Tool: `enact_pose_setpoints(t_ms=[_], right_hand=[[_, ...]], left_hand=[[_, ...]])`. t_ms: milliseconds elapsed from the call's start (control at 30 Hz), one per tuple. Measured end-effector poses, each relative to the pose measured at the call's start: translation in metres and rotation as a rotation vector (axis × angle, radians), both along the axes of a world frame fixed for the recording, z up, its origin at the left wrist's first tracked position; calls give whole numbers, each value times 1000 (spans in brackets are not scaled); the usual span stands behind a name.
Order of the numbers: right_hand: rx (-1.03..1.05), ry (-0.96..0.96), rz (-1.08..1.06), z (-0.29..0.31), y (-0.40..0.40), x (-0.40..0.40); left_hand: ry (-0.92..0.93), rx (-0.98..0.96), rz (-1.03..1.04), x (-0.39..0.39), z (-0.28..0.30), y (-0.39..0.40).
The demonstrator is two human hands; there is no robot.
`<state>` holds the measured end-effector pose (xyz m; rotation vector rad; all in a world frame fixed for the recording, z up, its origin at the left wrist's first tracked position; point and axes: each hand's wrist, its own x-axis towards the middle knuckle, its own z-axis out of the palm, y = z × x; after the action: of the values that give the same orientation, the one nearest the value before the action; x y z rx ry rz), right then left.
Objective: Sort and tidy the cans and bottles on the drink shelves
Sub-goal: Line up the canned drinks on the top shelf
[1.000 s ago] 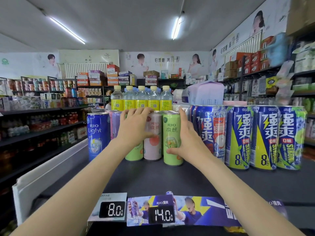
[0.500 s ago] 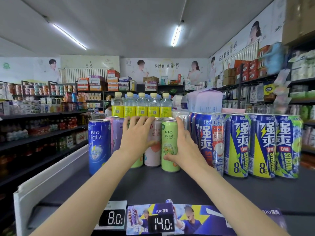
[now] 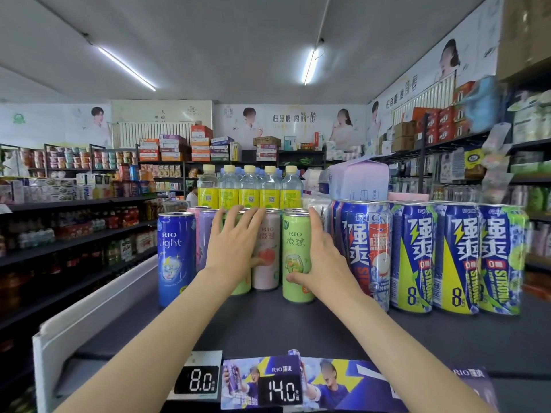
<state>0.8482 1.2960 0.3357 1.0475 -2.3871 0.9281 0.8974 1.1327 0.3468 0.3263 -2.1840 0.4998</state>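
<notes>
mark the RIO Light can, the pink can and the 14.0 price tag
RIO Light can (image 3: 176, 257): head view, middle of its blue front label.
Pink can (image 3: 269, 254): head view, peach picture on its front.
14.0 price tag (image 3: 280, 391): head view, on the digits.

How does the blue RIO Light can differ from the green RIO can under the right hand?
The RIO Light can is dark blue and untouched, standing apart at the left end. The green RIO can is pale green, and the right hand grips it, thumb across its lower front. Both are slim cans standing upright on the dark shelf.
</notes>
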Motion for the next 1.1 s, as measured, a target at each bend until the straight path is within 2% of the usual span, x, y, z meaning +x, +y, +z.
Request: enact_pose_setpoints(t_ms=[333, 500, 600, 733, 833, 933, 1100], right_hand=[[-16, -4, -10, -1, -1, -1], [-18, 0, -28, -1, -2, -4], [-22, -4, -10, -1, -2, -7], [-46, -15, 23, -2, -1, -10], [-69, -21, 41, -1, 0, -9], [-99, -48, 56, 0, 3, -9], [-109, -56, 66, -1, 3, -7]], left_hand=[[137, -61, 18, -11, -5, -1], [146, 187, -34, -7, -7, -5], [122, 357, -163, -1, -10, -10], [231, 547, -368, 9, -6, -7], [305, 701, -328, 13, -11, -4], [183, 781, -214, 17, -17, -1], [14, 765, -84, 23, -23, 2]])
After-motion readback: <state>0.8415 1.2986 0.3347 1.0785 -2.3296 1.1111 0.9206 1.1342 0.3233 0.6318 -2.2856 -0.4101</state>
